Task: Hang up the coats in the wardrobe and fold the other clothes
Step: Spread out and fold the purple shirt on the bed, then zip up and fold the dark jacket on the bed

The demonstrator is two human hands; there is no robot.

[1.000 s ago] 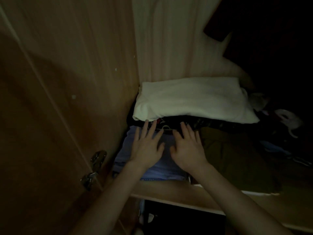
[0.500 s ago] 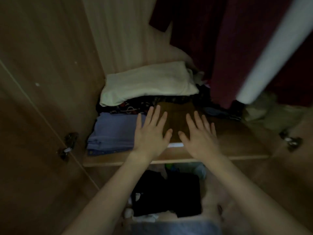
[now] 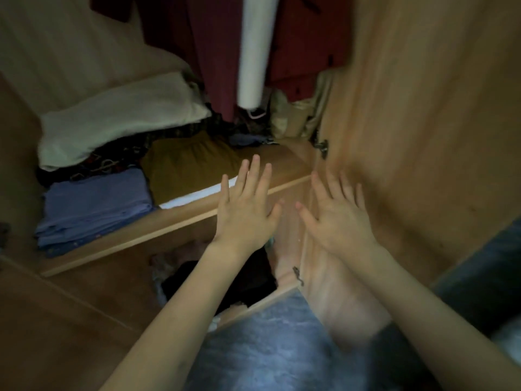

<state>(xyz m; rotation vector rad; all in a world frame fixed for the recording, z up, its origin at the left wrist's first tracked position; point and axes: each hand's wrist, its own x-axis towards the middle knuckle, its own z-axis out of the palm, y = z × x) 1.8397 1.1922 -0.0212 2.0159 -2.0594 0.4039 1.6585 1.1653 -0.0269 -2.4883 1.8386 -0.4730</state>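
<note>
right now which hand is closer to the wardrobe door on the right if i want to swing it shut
Right. The right hand is open and spread beside the right door, while the left hand hovers over the shelf edge, farther from it.

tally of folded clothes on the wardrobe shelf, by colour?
Blue: 1, the blue stack
Olive-brown: 1, the olive garment
White: 1, the white bundle
Dark patterned: 1, the patterned garment under the white one
Total: 4; more behind is too dark to count.
</note>
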